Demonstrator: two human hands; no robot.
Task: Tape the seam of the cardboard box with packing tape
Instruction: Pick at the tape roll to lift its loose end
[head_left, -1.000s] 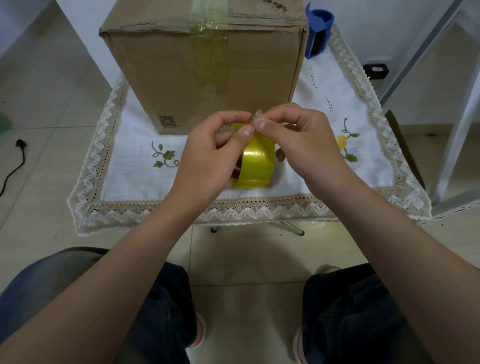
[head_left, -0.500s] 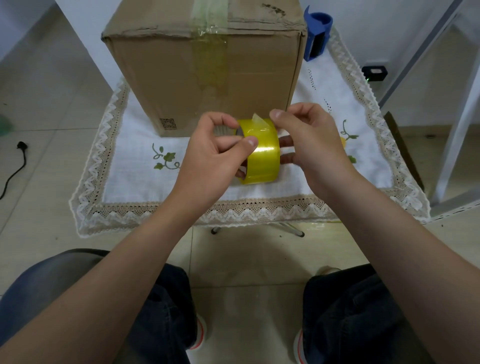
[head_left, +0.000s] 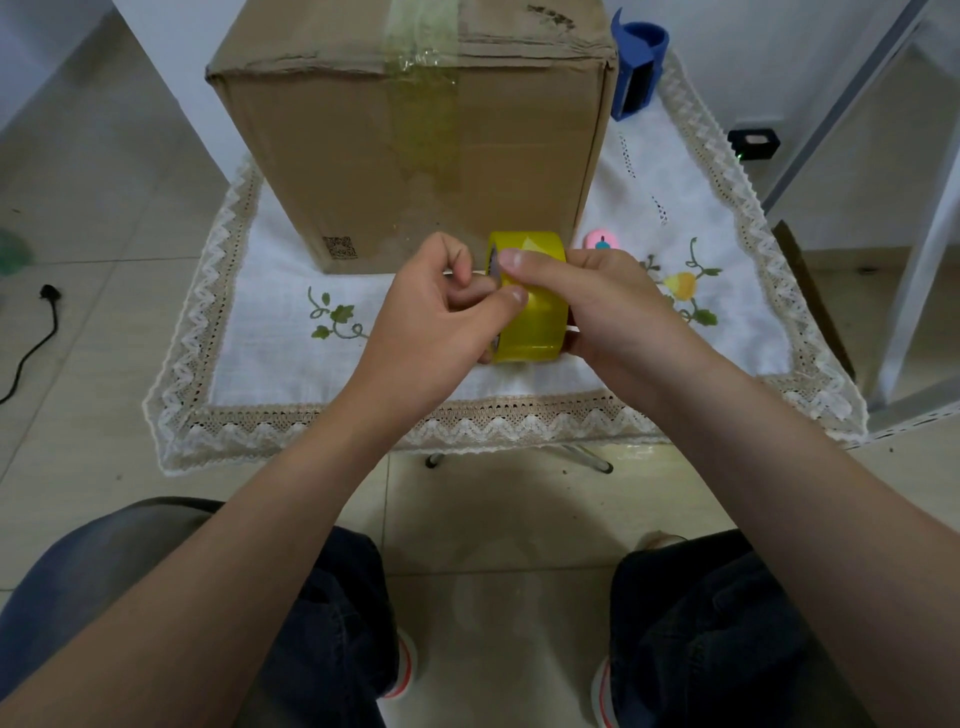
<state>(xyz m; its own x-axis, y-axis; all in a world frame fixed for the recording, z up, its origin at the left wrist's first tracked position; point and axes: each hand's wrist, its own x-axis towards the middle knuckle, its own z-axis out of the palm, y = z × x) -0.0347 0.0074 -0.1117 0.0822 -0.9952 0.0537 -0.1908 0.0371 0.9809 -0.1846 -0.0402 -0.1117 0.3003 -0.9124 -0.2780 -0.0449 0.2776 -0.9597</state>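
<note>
The cardboard box (head_left: 410, 140) stands upright at the far side of the bench (head_left: 727, 332), which is covered with a white cloth (head_left: 270, 322) with a lace border and small embroidered plants. An old strip of clear tape (head_left: 423, 88) runs over the top edge of the box and down the middle of its front face. Just in front of the box, above the cloth, both hands are close together around the roll of yellow packing tape (head_left: 530, 301). The left hand (head_left: 441, 306) grips the left side of the roll, with its thumb pressed on the outer surface. The right hand (head_left: 602, 301) closes on the right side, and its thumb lies across the top of the roll. Behind the box, at its right corner, stands a blue tape dispenser (head_left: 638, 67). A small pink object (head_left: 601, 240) lies on the cloth just beyond the right hand.
</note>
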